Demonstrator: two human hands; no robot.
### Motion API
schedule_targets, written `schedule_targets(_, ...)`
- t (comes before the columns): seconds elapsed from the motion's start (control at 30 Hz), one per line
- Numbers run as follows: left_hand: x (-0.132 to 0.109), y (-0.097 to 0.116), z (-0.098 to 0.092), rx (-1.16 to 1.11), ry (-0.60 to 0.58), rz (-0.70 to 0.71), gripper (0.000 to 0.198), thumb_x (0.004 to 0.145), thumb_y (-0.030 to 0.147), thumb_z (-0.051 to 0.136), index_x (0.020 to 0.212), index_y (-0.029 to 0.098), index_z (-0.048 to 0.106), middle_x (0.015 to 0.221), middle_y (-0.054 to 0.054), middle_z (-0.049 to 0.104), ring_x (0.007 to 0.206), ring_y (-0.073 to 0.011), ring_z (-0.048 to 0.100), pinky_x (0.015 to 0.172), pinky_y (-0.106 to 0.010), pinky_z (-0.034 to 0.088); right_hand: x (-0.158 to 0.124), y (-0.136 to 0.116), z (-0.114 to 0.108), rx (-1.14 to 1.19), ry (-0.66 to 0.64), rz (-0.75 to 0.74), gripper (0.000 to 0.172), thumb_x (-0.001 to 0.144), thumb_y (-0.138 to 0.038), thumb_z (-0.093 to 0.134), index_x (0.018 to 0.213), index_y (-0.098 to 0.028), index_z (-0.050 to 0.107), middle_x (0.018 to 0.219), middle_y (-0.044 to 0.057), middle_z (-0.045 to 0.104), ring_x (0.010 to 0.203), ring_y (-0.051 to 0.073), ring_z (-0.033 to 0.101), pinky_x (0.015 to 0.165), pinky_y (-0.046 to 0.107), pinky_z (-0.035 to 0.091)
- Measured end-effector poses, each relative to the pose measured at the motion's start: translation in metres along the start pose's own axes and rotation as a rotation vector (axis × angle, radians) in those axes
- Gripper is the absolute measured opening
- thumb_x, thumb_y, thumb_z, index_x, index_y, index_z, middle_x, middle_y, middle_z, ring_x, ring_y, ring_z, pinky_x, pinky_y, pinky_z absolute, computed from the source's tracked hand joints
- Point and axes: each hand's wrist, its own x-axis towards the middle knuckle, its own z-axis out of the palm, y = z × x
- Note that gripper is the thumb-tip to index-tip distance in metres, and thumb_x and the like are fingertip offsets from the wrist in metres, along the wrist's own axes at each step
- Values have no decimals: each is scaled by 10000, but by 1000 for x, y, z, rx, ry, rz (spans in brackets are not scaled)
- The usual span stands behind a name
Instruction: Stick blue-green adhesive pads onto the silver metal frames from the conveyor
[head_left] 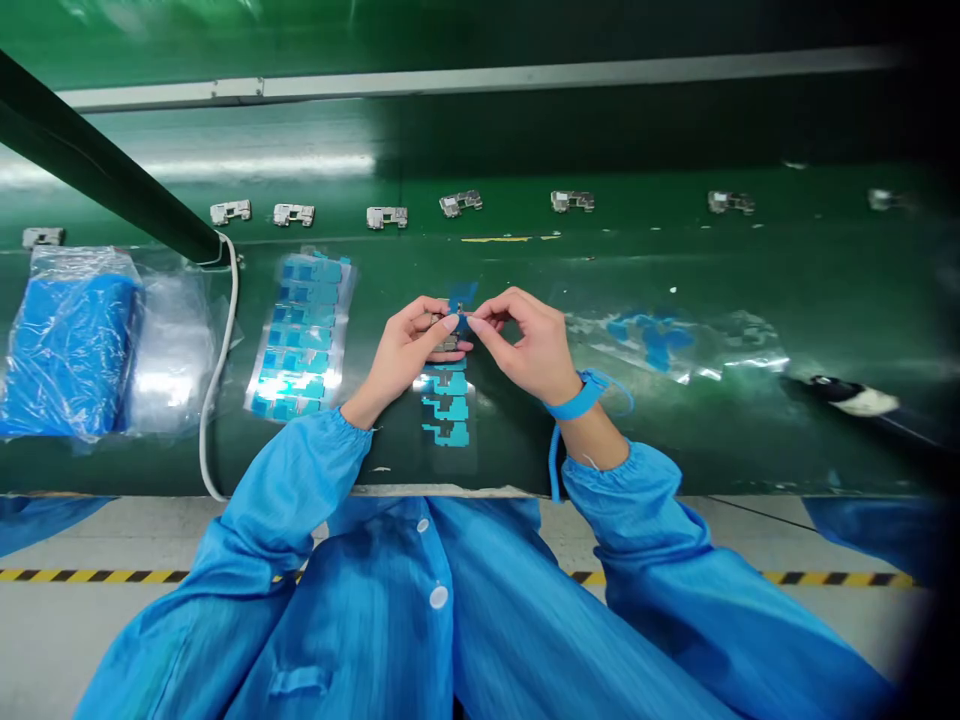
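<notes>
My left hand (412,345) is closed on a small metal electronic part (448,343), mostly covered by the fingers. Thumb and index finger of my right hand (526,342) pinch a blue film piece (463,296) at the part's upper right side. Whether the film is stuck to the part or apart from it I cannot tell. Just below the hands lies a clear sheet with teal die-cut stickers (448,405). A larger sheet of blue stickers (304,335) lies to the left. A blue wrist strap (576,398) circles my right wrist.
Several similar metal parts (387,217) stand in a row along the green bench (390,450). On the left are a plastic-wrapped blue stack (71,350), a white cable (216,390) and a slanting dark post (112,160). Crumpled film scraps (660,340) and a black-and-white tool (855,395) lie right.
</notes>
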Motion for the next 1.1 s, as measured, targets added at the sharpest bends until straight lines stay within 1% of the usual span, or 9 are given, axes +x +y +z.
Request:
schedule_targets(0.17, -1, -1, -2, 36, -22, 9, 514, 861, 565, 948, 1088, 228, 635, 925, 28, 802, 812, -178, 862, 834, -325, 755, -1, -1, 1, 10, 6, -21, 187, 1041, -389, 740, 900, -270, 710, 829, 25, 699, 741, 205, 633, 690, 380, 539)
schedule_targets(0.27, -2, -3, 0, 39, -30, 19, 514, 858, 568, 948, 1081, 228, 634, 882, 30, 787, 832, -199, 868, 817, -320, 752, -1, 0, 1, -13, 6, -22, 282, 1054, -495, 724, 884, -270, 714, 831, 39, 713, 750, 213, 639, 697, 388, 540)
schedule_targets(0.37, -3, -4, 1, 19, -26, 22, 544, 897, 540, 912, 1285, 274, 637, 998, 9, 828, 848, -201, 870, 806, -317, 748, 2, -1, -1, -45, 49, 24, 413, 1056, -637, 686, 869, -269, 707, 835, 50, 715, 758, 220, 635, 708, 401, 548)
schedule_targets(0.47, -2, -2, 1, -1, -16, 6, 658, 952, 478, 839, 1523, 341, 542, 1204, -28, 839, 914, -203, 873, 850, -340, 748, 7, -4, -6, 64, 109, 140, 444, 1011, -690, 743, 888, -264, 721, 867, 46, 730, 762, 208, 637, 740, 401, 563)
schedule_targets(0.6, -5, 3, 3, -54, -13, -30, 435, 1021, 496, 705, 1393, 280, 636, 1160, -23, 806, 914, -195, 856, 887, -381, 750, 5, -12, -6, 366, -117, 335, 500, 875, -723, 881, 861, -247, 731, 809, 21, 720, 688, 173, 618, 710, 368, 588)
schedule_targets(0.67, -7, 5, 5, -82, -8, -51, 402, 1036, 530, 669, 1343, 270, 656, 1109, -17, 796, 908, -179, 834, 890, -379, 747, 0, -14, -4, 433, -196, 386, 503, 867, -720, 890, 862, -241, 735, 830, 23, 734, 713, 174, 638, 718, 358, 598)
schedule_targets(0.8, -10, 4, 9, -54, -15, -77, 424, 1048, 591, 635, 1324, 273, 677, 1060, -15, 780, 905, -169, 804, 892, -375, 742, -9, -16, -4, 405, -245, 405, 394, 947, -616, 861, 905, -240, 752, 889, 27, 756, 777, 178, 666, 743, 345, 572)
schedule_targets(0.93, -9, 1, 9, -26, -27, -70, 439, 1064, 621, 596, 1328, 278, 675, 1139, -22, 784, 948, -187, 823, 875, -391, 745, -11, -17, -8, 352, -259, 387, 346, 948, -542, 873, 875, -234, 734, 872, 21, 744, 746, 169, 631, 705, 340, 537)
schedule_targets(1.1, -10, 0, 10, 63, -16, -72, 484, 1090, 645, 503, 1382, 288, 651, 1178, -26, 801, 1016, -218, 849, 894, -396, 735, -13, -16, -7, 328, -241, 350, 304, 949, -488, 876, 858, -243, 719, 876, 20, 739, 740, 170, 612, 711, 353, 562)
